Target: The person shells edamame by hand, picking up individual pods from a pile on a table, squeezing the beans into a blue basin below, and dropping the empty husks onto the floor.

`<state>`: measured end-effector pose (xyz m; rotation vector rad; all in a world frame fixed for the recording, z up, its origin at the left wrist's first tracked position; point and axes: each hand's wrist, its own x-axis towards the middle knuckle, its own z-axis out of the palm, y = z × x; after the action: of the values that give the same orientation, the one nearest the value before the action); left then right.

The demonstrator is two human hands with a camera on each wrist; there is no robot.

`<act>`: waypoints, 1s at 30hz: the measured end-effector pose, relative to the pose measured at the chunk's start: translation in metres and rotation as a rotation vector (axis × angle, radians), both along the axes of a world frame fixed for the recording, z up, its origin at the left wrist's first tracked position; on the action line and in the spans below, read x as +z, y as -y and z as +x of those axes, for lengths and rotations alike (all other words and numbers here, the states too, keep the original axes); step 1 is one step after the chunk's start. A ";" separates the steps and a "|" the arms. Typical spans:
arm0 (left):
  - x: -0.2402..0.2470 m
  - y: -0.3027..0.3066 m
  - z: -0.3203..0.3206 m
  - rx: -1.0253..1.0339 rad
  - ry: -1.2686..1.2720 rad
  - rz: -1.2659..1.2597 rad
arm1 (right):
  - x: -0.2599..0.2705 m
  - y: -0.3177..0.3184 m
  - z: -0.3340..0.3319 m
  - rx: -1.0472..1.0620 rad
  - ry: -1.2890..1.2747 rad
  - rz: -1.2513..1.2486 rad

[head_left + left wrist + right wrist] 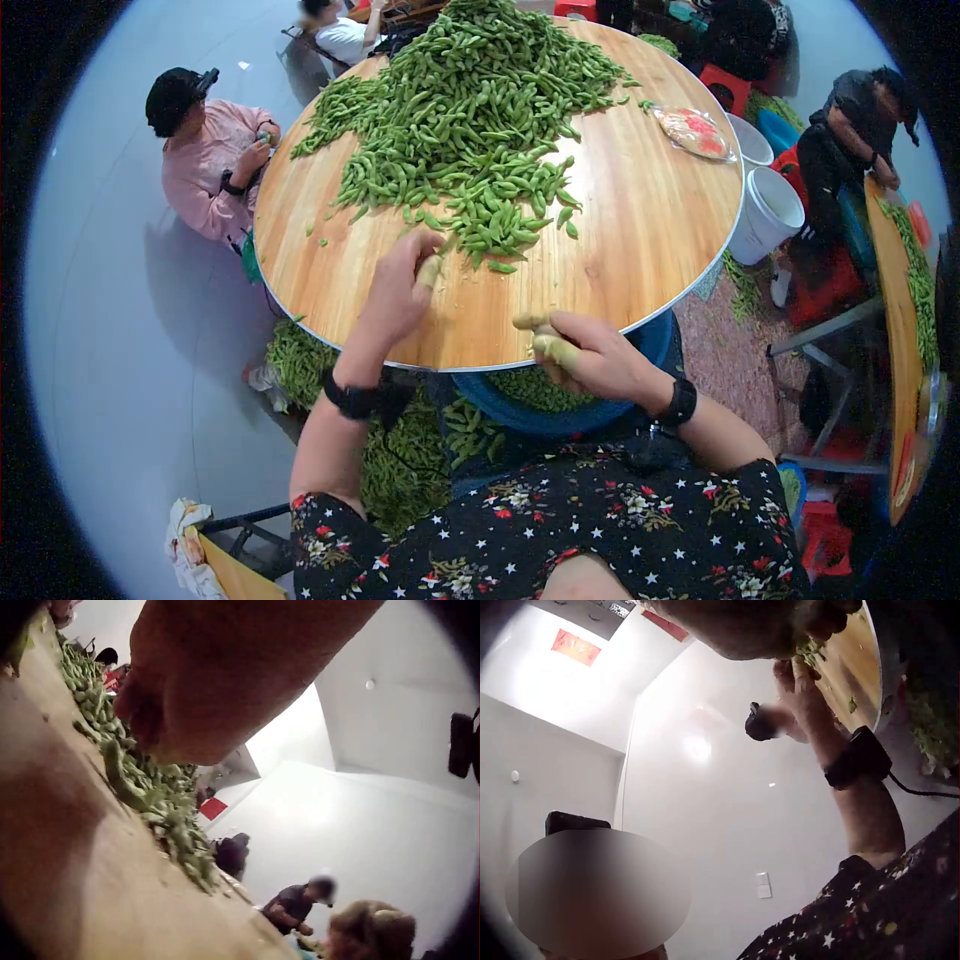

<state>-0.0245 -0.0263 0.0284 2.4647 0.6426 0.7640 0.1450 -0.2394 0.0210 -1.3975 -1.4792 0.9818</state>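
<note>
A tall heap of green soybean pods (pixel 480 90) covers the far half of the round wooden table (pixel 640 230). My left hand (pixel 400 285) is at the heap's near edge, its fingers curled and a pod at their tips. Over the table's front rim is my right hand (pixel 590 355), fingers bent, with yellowish coverings on thumb and finger. Small pale bits show beside its fingertips; I cannot tell whether it holds something. Beneath it stands a blue tub (pixel 480 395) with green contents. In the left wrist view, loose pods (pixel 124 780) lie close to the left hand (pixel 180 712).
A packaged bag (pixel 695 133) lies at the table's right side, with white buckets (pixel 765 215) beyond the rim. More pods (pixel 300 365) are piled on the floor at left. A person in pink (pixel 205 165) sits at left; another in dark clothes (pixel 850 130) works at right.
</note>
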 end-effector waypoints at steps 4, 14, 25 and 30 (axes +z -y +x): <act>0.016 0.055 -0.002 -0.243 0.019 -0.027 | 0.008 -0.016 -0.018 -0.241 -0.556 -0.092; -0.004 0.074 0.005 -0.406 0.200 -0.435 | -0.013 -0.024 -0.005 0.046 -1.218 -0.282; -0.017 0.070 0.013 -0.164 0.184 -0.331 | -0.015 -0.030 -0.008 -0.253 0.157 0.245; -0.017 0.073 0.010 -0.160 0.151 -0.454 | 0.000 -0.021 -0.015 -0.164 -0.446 -0.041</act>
<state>-0.0146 -0.0994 0.0117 1.9960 0.4910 0.6506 0.1298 -0.2179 0.0207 -1.2075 -1.0052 1.1343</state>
